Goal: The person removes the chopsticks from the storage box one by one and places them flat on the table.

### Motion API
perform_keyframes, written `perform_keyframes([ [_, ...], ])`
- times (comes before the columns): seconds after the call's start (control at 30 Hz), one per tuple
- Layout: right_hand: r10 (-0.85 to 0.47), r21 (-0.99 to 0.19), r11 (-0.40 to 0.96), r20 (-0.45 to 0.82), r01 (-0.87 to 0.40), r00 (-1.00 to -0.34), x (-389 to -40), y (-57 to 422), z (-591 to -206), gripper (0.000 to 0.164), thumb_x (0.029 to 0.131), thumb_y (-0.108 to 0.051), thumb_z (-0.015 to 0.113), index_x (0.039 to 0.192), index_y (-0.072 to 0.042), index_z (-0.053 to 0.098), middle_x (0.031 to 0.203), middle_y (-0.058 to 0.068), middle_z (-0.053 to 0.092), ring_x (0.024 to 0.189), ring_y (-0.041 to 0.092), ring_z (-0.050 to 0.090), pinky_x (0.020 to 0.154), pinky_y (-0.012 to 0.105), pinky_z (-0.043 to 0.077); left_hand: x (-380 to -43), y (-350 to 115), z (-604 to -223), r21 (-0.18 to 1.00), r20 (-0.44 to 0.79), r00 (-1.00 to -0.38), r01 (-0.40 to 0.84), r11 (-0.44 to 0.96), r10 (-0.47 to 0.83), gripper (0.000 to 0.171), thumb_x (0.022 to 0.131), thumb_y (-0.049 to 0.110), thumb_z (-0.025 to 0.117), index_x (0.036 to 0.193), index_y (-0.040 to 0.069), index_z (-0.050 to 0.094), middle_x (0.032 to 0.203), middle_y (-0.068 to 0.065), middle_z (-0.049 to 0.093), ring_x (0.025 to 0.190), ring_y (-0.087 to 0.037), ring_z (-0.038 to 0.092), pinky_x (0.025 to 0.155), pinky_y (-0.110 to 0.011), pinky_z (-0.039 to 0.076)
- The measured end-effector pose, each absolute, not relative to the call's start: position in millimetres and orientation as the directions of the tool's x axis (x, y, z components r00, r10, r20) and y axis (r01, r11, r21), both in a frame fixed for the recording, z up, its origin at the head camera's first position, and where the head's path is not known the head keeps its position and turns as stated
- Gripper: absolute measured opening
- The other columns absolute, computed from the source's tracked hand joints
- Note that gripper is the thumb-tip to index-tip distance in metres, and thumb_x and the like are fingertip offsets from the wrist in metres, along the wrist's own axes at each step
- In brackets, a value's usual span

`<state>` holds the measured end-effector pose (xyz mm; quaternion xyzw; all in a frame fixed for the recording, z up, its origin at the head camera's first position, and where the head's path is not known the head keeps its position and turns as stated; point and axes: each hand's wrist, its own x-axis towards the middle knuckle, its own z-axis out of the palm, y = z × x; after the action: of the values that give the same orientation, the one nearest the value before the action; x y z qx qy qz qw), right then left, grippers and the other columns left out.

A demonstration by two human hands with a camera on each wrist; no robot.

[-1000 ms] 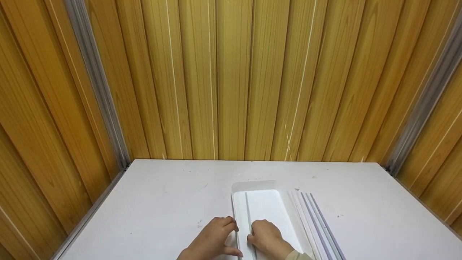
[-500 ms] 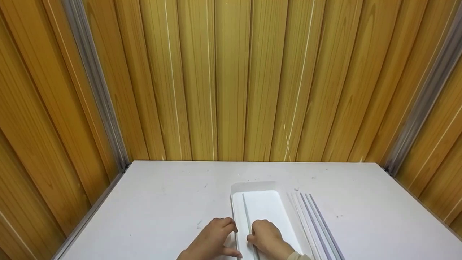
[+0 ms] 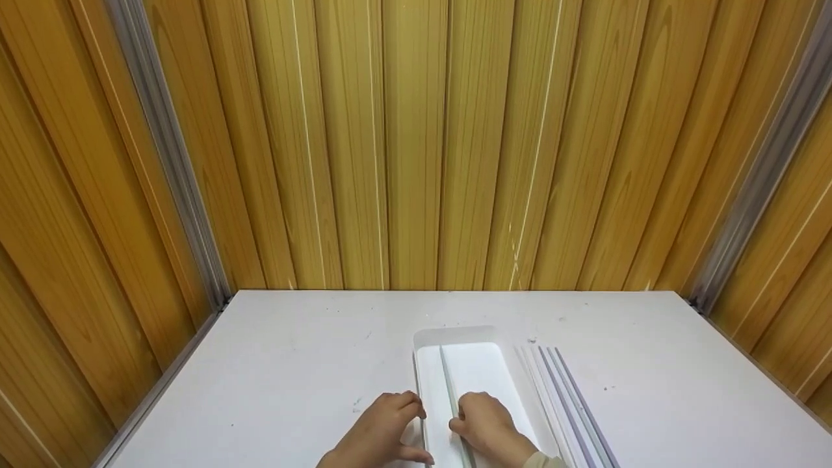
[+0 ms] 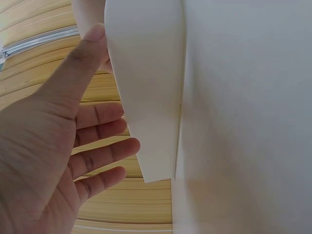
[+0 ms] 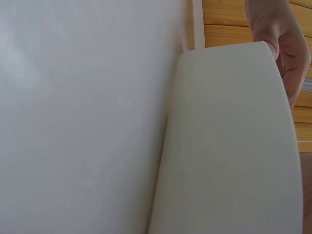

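A long white tray (image 3: 478, 364) lies lengthwise on the white table (image 3: 292, 383). Inside it, my right hand (image 3: 487, 422) grips a thin pale-green rod (image 3: 446, 368) between curled fingers and thumb; the rod runs along the tray. At the tray's left wall is my left hand (image 3: 387, 426), fingers and thumb spread along the rim. The left wrist view shows those fingers (image 4: 105, 156) loosely extended at the wall's edge, with the thumb touching the rim. In the right wrist view the tray's outer wall (image 5: 229, 136) hides most of my right hand.
Several thin rods (image 3: 578, 409), white, lilac and pale green, lie side by side on the table just right of the tray. Wood-patterned panels (image 3: 416, 143) rise behind the table, with metal posts (image 3: 175, 143) at the corners.
The rod's far end has shifted left then back right inside the tray. My right hand has moved slightly right with it. The left hand stays at the rim.
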<state>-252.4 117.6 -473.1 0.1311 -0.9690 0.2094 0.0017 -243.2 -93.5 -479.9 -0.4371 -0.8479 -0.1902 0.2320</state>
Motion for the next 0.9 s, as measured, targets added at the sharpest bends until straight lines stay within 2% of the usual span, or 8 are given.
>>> perform_keyframes([
  [0.13, -0.247, -0.416, 0.872, 0.079, -0.257, -0.966, -252, 121, -471, 0.018, 0.079, -0.019, 0.067, 0.069, -0.006, 0.06, 0.064, 0.003, 0.061, 0.058, 0.014, 0.056, 0.054, 0.029, 0.054, -244, -94, -482, 0.113, 0.57, -0.498, 0.836, 0.538, 0.654, 0.054, 0.066, 0.056, 0.075, 0.096, 0.012, 0.062, 0.096, 0.008, 0.061, 0.086, -0.005, 0.059, 0.08, -0.024, 0.054],
  [0.3, -0.242, -0.422, 0.872, 0.071, -0.249, -0.968, -252, 128, -466, 0.018, 0.081, -0.019, 0.067, 0.071, -0.006, 0.062, 0.067, 0.003, 0.064, 0.059, 0.014, 0.058, 0.057, 0.031, 0.056, -244, -94, -481, 0.109, 0.57, -0.495, 0.837, 0.536, 0.656, 0.053, 0.068, 0.056, 0.073, 0.096, 0.012, 0.062, 0.096, 0.008, 0.061, 0.086, -0.006, 0.06, 0.081, -0.024, 0.055],
  [0.73, -0.205, -0.41, 0.887, 0.055, -0.21, -0.977, -249, 144, -458, 0.017, 0.082, -0.019, 0.066, 0.075, -0.004, 0.062, 0.071, 0.004, 0.063, 0.064, 0.015, 0.057, 0.062, 0.034, 0.056, -243, -94, -478, 0.12, 0.519, -0.541, 0.813, 0.57, 0.662, 0.055, 0.069, 0.058, 0.071, 0.097, 0.011, 0.063, 0.098, 0.007, 0.062, 0.088, -0.008, 0.061, 0.083, -0.025, 0.056],
  [0.9, -0.183, -0.41, 0.892, 0.054, -0.189, -0.982, -249, 149, -457, 0.017, 0.082, -0.018, 0.066, 0.072, -0.005, 0.06, 0.066, 0.002, 0.059, 0.06, 0.013, 0.053, 0.056, 0.028, 0.051, -242, -93, -479, 0.124, 0.523, -0.535, 0.818, 0.561, 0.664, 0.055, 0.069, 0.056, 0.071, 0.097, 0.01, 0.064, 0.097, 0.006, 0.063, 0.089, -0.009, 0.062, 0.084, -0.025, 0.056],
])
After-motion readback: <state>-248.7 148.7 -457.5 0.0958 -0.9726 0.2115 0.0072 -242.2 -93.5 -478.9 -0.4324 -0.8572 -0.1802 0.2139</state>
